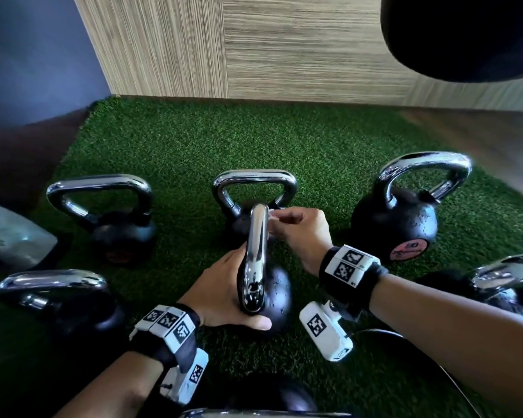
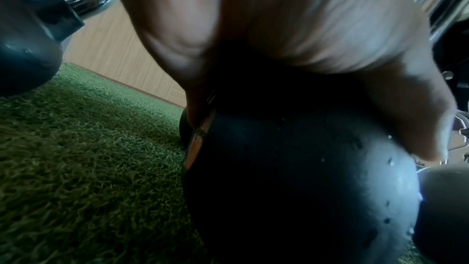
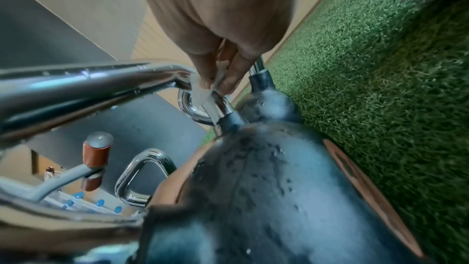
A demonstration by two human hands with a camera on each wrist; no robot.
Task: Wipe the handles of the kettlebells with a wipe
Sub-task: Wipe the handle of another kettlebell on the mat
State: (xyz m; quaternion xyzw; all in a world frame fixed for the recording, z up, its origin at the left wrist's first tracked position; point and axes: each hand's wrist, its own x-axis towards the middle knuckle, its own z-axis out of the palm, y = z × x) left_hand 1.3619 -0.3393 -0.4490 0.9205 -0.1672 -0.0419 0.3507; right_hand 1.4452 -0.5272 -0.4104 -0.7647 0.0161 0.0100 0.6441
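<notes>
A black kettlebell (image 1: 277, 292) with a chrome handle (image 1: 255, 251) stands on green turf at the centre of the head view. My left hand (image 1: 224, 292) grips its body and the near base of the handle; its palm (image 2: 291, 27) lies over the black ball (image 2: 291, 198) in the left wrist view. At the handle's far end my right hand (image 1: 299, 233) pinches a small white wipe (image 1: 273, 220). The right wrist view shows the wipe (image 3: 203, 91) pressed on the chrome handle (image 3: 83, 85) by the fingertips (image 3: 229, 81).
Several other chrome-handled kettlebells stand around: back left (image 1: 115, 215), back centre (image 1: 254, 191), back right (image 1: 402, 215), front left (image 1: 67, 300), right edge (image 1: 507, 282). A wood-panel wall (image 1: 284, 46) borders the turf (image 1: 224, 140). A pale object (image 1: 9, 236) lies at far left.
</notes>
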